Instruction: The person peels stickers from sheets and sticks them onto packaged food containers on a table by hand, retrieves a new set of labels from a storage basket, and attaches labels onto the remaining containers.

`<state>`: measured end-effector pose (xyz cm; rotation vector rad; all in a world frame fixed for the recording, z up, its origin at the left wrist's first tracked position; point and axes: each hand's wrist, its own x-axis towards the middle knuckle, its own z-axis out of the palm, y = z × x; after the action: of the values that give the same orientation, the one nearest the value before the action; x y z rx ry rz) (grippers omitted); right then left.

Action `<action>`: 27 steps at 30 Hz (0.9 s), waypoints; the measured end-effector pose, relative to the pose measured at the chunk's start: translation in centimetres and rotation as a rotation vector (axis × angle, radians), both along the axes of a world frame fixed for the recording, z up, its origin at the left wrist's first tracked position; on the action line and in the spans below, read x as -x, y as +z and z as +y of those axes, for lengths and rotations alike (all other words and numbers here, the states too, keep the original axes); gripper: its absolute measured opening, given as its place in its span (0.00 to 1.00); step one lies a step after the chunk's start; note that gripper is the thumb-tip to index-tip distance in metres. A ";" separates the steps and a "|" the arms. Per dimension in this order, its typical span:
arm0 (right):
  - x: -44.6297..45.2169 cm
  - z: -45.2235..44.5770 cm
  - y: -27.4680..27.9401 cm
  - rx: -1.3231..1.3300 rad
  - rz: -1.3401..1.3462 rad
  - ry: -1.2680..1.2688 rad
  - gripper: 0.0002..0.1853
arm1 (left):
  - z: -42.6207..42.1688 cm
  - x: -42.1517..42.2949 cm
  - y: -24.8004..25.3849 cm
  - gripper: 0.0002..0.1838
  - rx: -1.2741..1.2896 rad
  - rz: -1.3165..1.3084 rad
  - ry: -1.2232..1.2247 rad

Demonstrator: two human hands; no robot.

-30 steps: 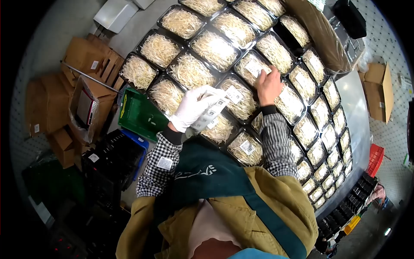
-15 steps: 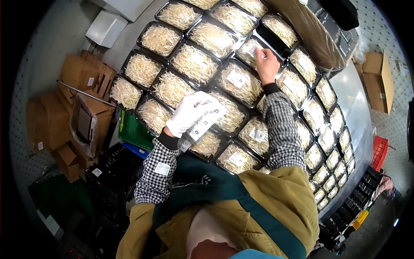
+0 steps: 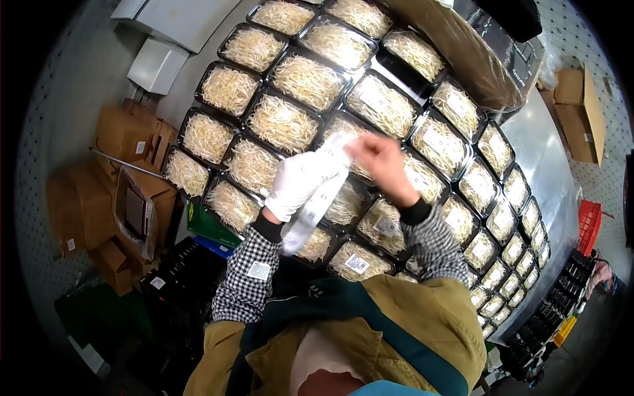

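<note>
My left hand point(image 3: 298, 185), in a white glove, grips a strip of white printed labels point(image 3: 310, 214) that hangs down toward my body. My bare right hand point(image 3: 384, 166) is at the strip's upper end, its fingers pinched together on a label there, somewhat blurred. Both hands are above black trays of bean sprouts wrapped in clear film. Just beyond them lies a labelled tray point(image 3: 382, 104). To the left, a tray of bean sprouts point(image 3: 282, 124) shows no label. My hands partly cover a tray point(image 3: 345, 204) underneath.
Rows of trays cover the metal table point(image 3: 547, 142), with many labelled ones point(image 3: 502, 218) at the right. A brown plastic-wrapped package point(image 3: 472, 56) lies at the back. Cardboard boxes point(image 3: 86, 204) and a green crate point(image 3: 208, 221) stand left; an open carton point(image 3: 578, 115) and red crate point(image 3: 589, 228) are right.
My right hand has left a tray farther back, which now shows a label, and has come back to the label strip. My left hand still holds the strip.
</note>
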<state>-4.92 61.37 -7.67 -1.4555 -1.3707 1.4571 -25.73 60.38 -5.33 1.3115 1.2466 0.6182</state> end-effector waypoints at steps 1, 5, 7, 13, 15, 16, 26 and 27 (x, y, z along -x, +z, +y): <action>-1.8 2.5 -1.0 -0.159 -0.037 -0.190 0.11 | -0.1 0.3 -0.1 0.09 0.202 -0.098 -0.013; -11.2 16.7 -6.3 -0.434 -0.577 -0.599 0.18 | 0.2 2.2 1.3 0.05 0.142 -0.206 -0.135; -12.5 21.2 -9.2 -0.519 -0.839 -0.666 0.21 | -0.2 3.1 1.5 0.05 0.187 -0.264 -0.007; -13.1 22.4 -11.2 -0.463 -1.474 -0.608 0.22 | -0.9 6.3 3.5 0.17 0.280 -0.308 0.224; -12.7 20.7 -11.0 -0.632 -1.319 -0.664 0.17 | -1.2 7.1 2.3 0.12 0.222 -0.250 0.185; -11.2 18.9 -9.9 -0.730 -1.188 -0.661 0.15 | -1.0 6.6 2.4 0.09 0.169 -0.246 0.178; 10.9 -4.7 2.2 0.155 0.216 0.167 0.06 | -6.2 10.8 2.4 0.10 0.187 -0.129 0.161; 11.3 -5.0 1.8 0.149 0.207 0.105 0.07 | -7.4 13.6 2.2 0.08 0.153 0.001 0.068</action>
<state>-16.24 56.35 -5.86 -1.2957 -1.2490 1.7572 -39.35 52.99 -3.15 1.1466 1.3176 0.5585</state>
